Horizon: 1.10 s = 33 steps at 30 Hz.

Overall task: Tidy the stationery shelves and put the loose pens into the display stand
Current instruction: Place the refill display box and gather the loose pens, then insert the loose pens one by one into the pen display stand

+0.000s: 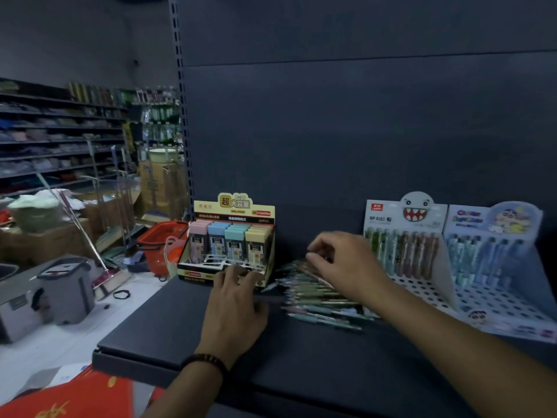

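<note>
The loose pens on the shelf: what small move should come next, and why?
The right hand seems to pinch a few pens from the heap on the shelf, and the front holes of the white stand are empty. So probably carry it there and slot one pen in.

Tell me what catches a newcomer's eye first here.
A heap of loose pastel pens lies on the dark shelf, the right hand pinching at its top. A yellow-topped box of pastel lead cases stands left of it, a white ghost-faced pen display stand right.
</note>
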{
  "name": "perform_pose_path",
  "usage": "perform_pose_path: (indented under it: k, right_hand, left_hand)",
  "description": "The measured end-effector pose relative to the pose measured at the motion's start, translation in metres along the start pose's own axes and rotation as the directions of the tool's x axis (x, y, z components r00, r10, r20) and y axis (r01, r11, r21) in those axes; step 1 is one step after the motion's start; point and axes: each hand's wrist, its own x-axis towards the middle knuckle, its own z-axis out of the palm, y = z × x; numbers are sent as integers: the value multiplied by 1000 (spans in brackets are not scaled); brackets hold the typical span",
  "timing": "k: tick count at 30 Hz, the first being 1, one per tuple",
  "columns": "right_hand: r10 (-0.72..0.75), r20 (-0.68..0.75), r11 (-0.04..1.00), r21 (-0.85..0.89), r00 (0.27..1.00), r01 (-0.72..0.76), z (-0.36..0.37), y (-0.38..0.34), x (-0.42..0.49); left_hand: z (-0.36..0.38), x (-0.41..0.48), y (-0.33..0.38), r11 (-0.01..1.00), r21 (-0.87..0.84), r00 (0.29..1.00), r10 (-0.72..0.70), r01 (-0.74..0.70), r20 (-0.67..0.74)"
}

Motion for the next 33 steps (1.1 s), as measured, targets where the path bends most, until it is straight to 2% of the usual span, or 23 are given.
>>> perform_pose_path:
  k: [3, 7, 9, 11, 16, 21, 26, 30, 33]
  right_hand:
    - [24, 54, 995, -98, 998, -19, -15, 31, -48]
    - [-24, 86, 992, -119, 996, 35, -10, 59, -90]
    - [-86, 38, 990, -108, 996, 90, -5, 63, -103]
    - [-74, 33, 992, -104, 997, 77, -2, 67, -109]
    - [21, 184, 978, -208, 983, 18, -1, 66, -107]
    - [89, 208, 984, -173, 974, -53, 0, 68, -106]
    - [93, 211, 996, -21, 973, -91, -2, 69, -109]
    - [92, 102, 958, 261, 991, -116, -9, 69, -111]
    - [141, 19, 880, 455, 990, -135, -16, 69, -108]
  left_hand:
    - [0, 0, 8, 987, -97, 991, 131, -132, -12]
    - [4, -8, 43, 927, -330, 979, 201, -176, 41]
    - [10, -14, 53, 918, -320, 966, 255, -232, 31]
    - [12, -16, 55, 925, -257, 958, 288, -279, -3]
    - [11, -15, 55, 935, -264, 963, 262, -237, 60]
    - [12, -15, 55, 938, -270, 965, 249, -219, 84]
    - [16, -14, 53, 942, -194, 956, 289, -273, 58]
    - [14, -12, 56, 925, -235, 943, 324, -300, 72]
    - [12, -6, 70, 906, -263, 935, 352, -331, 36]
